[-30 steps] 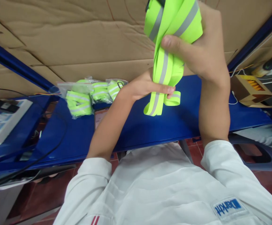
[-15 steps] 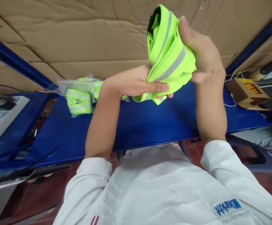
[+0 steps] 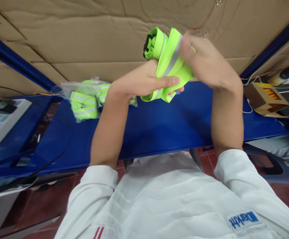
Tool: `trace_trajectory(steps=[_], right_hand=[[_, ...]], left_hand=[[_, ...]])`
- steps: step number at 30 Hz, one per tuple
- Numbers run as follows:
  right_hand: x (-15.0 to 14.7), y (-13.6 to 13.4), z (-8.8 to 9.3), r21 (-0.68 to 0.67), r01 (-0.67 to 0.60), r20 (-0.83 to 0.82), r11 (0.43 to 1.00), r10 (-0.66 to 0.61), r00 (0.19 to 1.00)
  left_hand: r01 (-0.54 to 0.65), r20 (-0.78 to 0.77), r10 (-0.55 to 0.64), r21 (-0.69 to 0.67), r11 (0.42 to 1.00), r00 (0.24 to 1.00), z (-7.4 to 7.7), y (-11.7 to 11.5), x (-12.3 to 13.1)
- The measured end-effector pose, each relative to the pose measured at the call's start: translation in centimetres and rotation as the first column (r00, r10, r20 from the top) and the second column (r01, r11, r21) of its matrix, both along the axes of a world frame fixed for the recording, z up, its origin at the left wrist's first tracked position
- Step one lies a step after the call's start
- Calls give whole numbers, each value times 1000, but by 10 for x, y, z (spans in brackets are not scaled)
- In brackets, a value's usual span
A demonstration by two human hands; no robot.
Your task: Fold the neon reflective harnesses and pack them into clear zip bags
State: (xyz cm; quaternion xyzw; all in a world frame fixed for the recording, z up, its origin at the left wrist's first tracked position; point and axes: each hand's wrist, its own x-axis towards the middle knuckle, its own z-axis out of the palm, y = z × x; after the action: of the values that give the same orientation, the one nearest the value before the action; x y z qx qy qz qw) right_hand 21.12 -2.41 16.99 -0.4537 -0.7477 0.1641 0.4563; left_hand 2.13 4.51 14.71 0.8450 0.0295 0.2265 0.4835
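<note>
Your left hand (image 3: 148, 80) grips the lime strap bundle (image 3: 170, 61) beyond the near edge of the blue table (image 3: 166, 129), between bagged straps (image 3: 83, 105) and a small carton (image 3: 257, 98) — your right hand (image 3: 206, 61) blurs at the bundle's right edge, its grip impossible to tell.

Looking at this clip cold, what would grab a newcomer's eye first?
The bright yellow-green strap bundle, grey-striped, gripped in the left hand above the blue table, with the blurred right hand at its right edge. Next, similar straps in clear plastic bags toward the table's back left.
</note>
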Motion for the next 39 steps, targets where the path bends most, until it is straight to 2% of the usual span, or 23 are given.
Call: trace_trajectory(steps=[2,4,7,12,16,19,20,22,24,26,30,33,35,39], right_hand=[[0,-8,3,96,9,121,995,-21,992],[-3,-12,5,136,53,125,989,-70,990],[-5,-14,5,116,27,-20,993,-25,999],[-2,-10,3,42,-186,-284,982,191,940],[4,10,-6,-1,-214,-432,977,192,881],[2,26,-15,-97,-287,-530,953,195,825],[0,28,-17,-93,-286,-544,954,192,817],[-5,28,-20,-10,-215,-499,976,182,847],[-7,23,-18,122,-122,-353,985,158,922],[-5,18,-14,246,-50,-202,968,101,974],[6,15,-5,389,37,-70,921,-10,998],[9,11,-3,407,128,28,904,-152,988],[8,7,-1,388,206,54,898,-245,968],[6,4,3,301,324,-16,897,-335,942]], left_hand=[[-37,-11,37,0,999,999,1,-3,1],[-47,17,48,-17,999,999,3,-8,0],[-35,-12,35,-55,998,999,6,-12,-3],[55,-89,-60,-60,997,994,8,-10,-5],[29,-84,-35,-74,997,996,7,-8,-6],[-30,-62,21,-151,988,998,3,-6,-3],[-42,-47,34,-182,982,998,1,-5,-2],[-41,-8,40,-230,972,999,-3,-3,1],[-27,4,29,-242,970,1000,-5,-1,3],[-39,-12,37,-220,975,999,-5,0,5],[-119,-131,97,-174,977,987,-4,4,6],[-154,-222,120,-141,978,968,-5,8,5],[-137,-237,104,-128,982,966,-5,10,3],[-40,-203,6,-161,986,979,-8,12,4]])
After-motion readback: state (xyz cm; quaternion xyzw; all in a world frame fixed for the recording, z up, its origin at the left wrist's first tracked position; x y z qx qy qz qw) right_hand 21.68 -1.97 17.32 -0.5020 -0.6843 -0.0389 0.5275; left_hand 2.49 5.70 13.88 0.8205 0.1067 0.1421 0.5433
